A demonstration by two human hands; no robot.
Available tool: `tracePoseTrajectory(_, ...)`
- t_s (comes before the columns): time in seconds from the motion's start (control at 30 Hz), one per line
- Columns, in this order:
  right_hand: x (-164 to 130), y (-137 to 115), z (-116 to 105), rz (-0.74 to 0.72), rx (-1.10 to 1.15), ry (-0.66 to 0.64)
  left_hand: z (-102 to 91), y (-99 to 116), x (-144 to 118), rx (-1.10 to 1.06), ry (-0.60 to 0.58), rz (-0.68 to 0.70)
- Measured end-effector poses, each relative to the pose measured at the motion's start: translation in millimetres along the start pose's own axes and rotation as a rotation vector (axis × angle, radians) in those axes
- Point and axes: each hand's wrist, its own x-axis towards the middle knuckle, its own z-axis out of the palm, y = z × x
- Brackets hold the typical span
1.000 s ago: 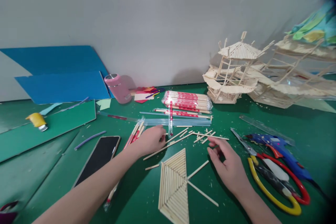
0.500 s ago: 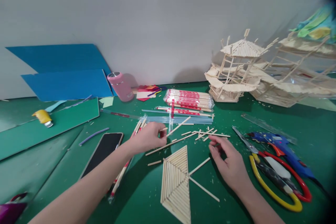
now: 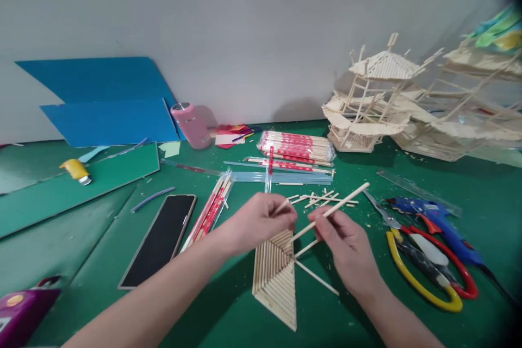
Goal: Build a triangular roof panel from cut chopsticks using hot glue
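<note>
While your left hand [image 3: 261, 223] pinches the near end of a long wooden stick [image 3: 330, 210], your right hand [image 3: 346, 250] closes its fingertips on the same stick a little further along, so both hands grip it together. It slants up and to the right, its far end raised above the green table [image 3: 101, 261]. Directly under your hands lies a flat triangular panel of glued sticks [image 3: 275, 277], with two loose sticks [image 3: 316, 277] touching its right edge. Cut stick scraps [image 3: 318, 198] are scattered just beyond your hands. To your right lie scissors with red and yellow handles [image 3: 428, 272] and a blue glue gun [image 3: 436, 223]. To your left a phone [image 3: 161, 239] lies face up beside wrapped chopsticks [image 3: 210, 212]. A stick-built pavilion model [image 3: 371, 103] stands at the back right.
</note>
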Motion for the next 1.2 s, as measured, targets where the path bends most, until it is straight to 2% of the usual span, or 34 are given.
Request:
tracePoseTrajectory(0.1, 0.6, 7.0, -14.5, -0.009, -0.002, 0.073, -21.9, -12.6, 0.1, 0.136, 0.158, -0.001)
tracePoseTrajectory(0.2, -0.7, 11.4, -30.2, -0.017, -0.090, 0.048, -35.5, -35.7, 2.6, 0.265, 0.228, -0.021)
tracePoseTrajectory(0.27, -1.7, 13.1, -36.4, -0.038, -0.194, -0.008, -36.0, -50.8, 4.6, 0.343, 0.247, -0.023)
tracePoseTrajectory(0.37, -2.5, 17.1, -37.8, -0.074, -0.302, -0.079, -29.3, -64.4, 6.1, 0.409, 0.197, -0.020)
tracePoseTrajectory(0.47, -2.7, 23.2, -34.8, -0.080, -0.340, -0.094, -22.4, -67.6, 7.1, 0.468, 0.162, -0.011)
tracePoseTrajectory(0.83, -3.9, 33.3, -32.1, -0.095, -0.404, -0.106, -8.4, -80.6, 10.3, 0.723, 0.190, -0.040)
tracePoseTrajectory(1.07, -6.2, 33.3, -30.8, -0.071, -0.391, -0.081, -6.1, -72.1, -3.4, 0.817, 0.154, 0.005)
tracePoseTrajectory(1.2, -6.1, 33.7, -30.2, -0.061, -0.398, -0.074, -3.0, -72.6, -0.9, 0.863, 0.135, -0.010)
